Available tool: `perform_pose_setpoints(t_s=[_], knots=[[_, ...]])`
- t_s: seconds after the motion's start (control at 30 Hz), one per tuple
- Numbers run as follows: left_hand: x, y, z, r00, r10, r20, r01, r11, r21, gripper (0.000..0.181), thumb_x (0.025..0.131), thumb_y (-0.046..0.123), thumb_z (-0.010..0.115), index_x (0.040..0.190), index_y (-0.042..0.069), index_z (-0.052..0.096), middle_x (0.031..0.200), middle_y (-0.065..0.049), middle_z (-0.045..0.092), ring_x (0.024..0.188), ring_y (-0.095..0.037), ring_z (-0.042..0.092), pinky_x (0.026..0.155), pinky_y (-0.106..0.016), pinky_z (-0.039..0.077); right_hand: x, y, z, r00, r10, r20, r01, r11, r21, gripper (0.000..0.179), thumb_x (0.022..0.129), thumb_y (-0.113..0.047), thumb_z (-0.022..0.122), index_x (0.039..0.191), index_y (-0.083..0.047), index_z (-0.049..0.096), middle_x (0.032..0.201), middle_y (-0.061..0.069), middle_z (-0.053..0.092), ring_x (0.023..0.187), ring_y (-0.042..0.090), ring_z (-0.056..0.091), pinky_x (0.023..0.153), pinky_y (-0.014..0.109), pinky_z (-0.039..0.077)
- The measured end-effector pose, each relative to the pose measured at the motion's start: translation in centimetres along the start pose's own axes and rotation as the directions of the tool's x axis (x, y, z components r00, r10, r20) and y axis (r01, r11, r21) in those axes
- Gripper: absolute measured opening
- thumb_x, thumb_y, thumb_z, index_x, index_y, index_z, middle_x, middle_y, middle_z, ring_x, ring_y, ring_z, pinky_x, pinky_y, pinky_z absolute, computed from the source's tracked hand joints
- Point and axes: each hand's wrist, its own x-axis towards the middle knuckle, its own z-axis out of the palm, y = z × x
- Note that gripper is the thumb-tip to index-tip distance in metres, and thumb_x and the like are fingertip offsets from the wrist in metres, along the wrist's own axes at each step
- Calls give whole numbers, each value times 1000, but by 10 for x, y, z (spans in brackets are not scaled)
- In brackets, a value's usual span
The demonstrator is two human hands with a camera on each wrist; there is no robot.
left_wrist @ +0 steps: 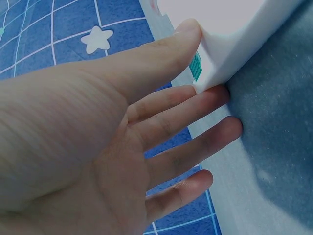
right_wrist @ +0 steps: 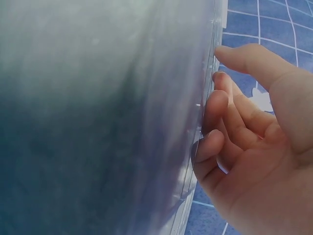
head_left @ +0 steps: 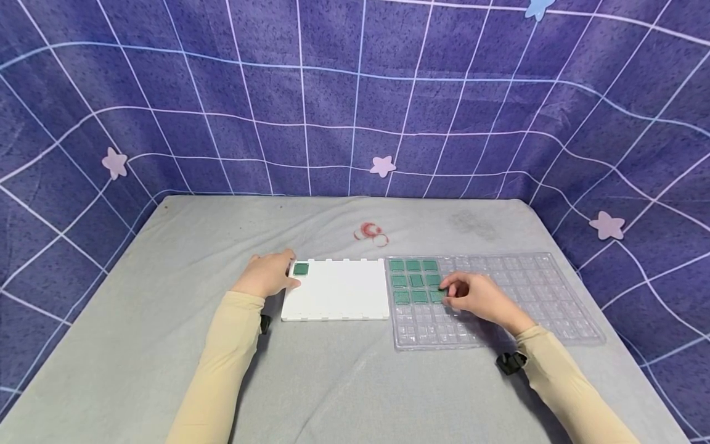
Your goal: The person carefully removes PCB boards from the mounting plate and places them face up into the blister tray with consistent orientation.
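Observation:
A flat white tray [head_left: 341,291] lies in the middle of the cloth, one green square chip [head_left: 301,269] in its far left corner. My left hand [head_left: 269,273] holds the tray's left end, thumb on top and fingertips at the side; the left wrist view shows the thumb on the white tray [left_wrist: 239,29]. Right of it lies a clear plastic tray [head_left: 518,277] with several green chips [head_left: 413,280] in its left columns. My right hand [head_left: 479,297] reaches over these, thumb and index fingertips apart beside the nearest right chip [head_left: 437,296]. The right wrist view shows nothing between them.
Grey cloth [head_left: 333,382] covers the table, with a red mark [head_left: 370,230] behind the white tray. Blue gridded curtains [head_left: 333,98] hung with stars stand behind and at both sides. The two trays lie almost edge to edge.

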Motion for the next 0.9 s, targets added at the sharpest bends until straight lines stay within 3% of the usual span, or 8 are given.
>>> perform_pose_setpoints(t_s=[0.9], knots=[[3, -3, 2, 1000, -6, 14, 6, 1000, -4, 60, 93, 25, 75, 140, -4, 52, 112, -17, 74, 106, -36, 68, 98, -56, 41, 0, -3, -1, 1000, -24, 2, 24, 1000, 19, 22, 85, -8, 77, 106, -7, 70, 82, -2, 64, 71, 3, 56, 67, 19, 46]])
